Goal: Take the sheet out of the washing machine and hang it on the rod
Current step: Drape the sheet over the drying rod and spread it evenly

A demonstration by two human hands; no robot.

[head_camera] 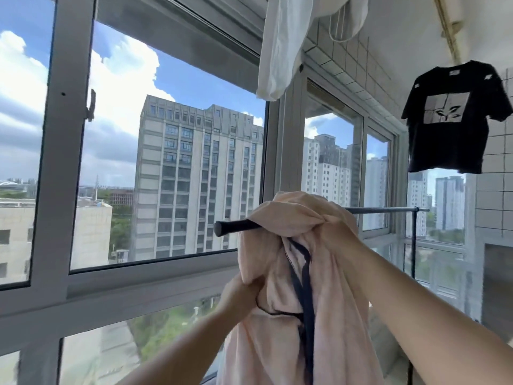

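A pale pink sheet (280,273) with dark blue trim is bunched over the near end of a dark horizontal rod (236,227). The rod runs right to a dark upright post (413,243). My left hand (238,297) grips a fold of the sheet below the rod, on its left side. My right hand (340,232) grips the bunched top of the sheet at rod height; its fingers are buried in the cloth. Most of the sheet hangs down between my forearms and out of the frame's bottom edge.
Large windows with grey frames (163,276) stand directly behind the rod. A white cloth (280,45) hangs from above at top centre. A black T-shirt (455,115) hangs at upper right by the tiled wall (497,195).
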